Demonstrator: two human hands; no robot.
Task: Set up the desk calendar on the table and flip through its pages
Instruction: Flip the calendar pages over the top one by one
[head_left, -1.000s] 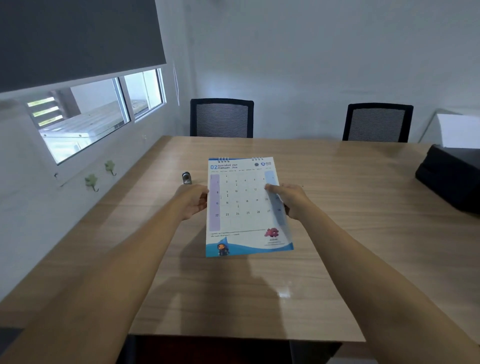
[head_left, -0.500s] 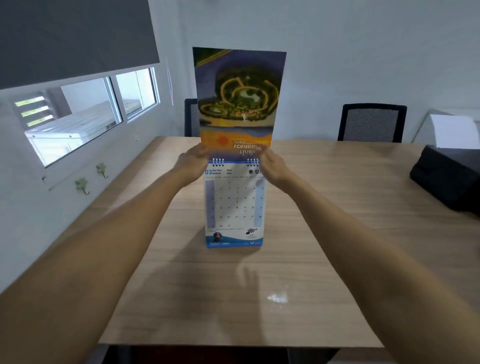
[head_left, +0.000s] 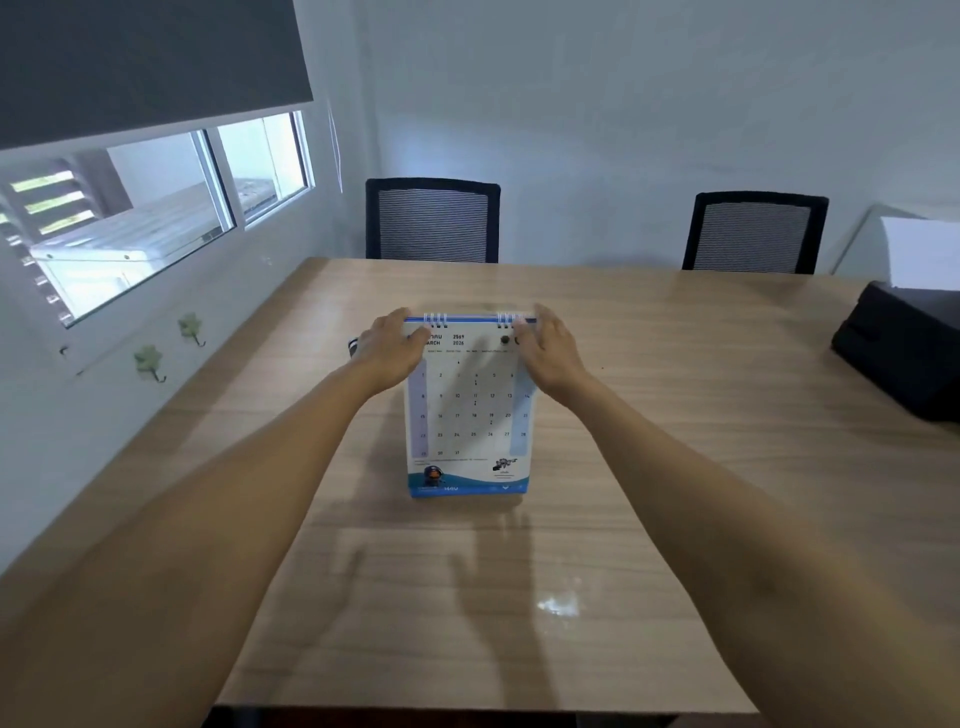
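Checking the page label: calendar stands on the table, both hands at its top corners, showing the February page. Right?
Not quite. The head view shows the calendar open at March, not February. The rest holds: it stands on the table, with the left hand and the right hand at its top corners.

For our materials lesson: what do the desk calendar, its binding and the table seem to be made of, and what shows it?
Desk calendar: printed paper or card, smooth, apparently matte; it stands stiffly with flat printed pages. Binding: probably white-coated wire, seen as thin loops along the top edge. Table: wood-grain laminate or veneer, semi-gloss; streaked grain and a bright light reflection show on its surface.
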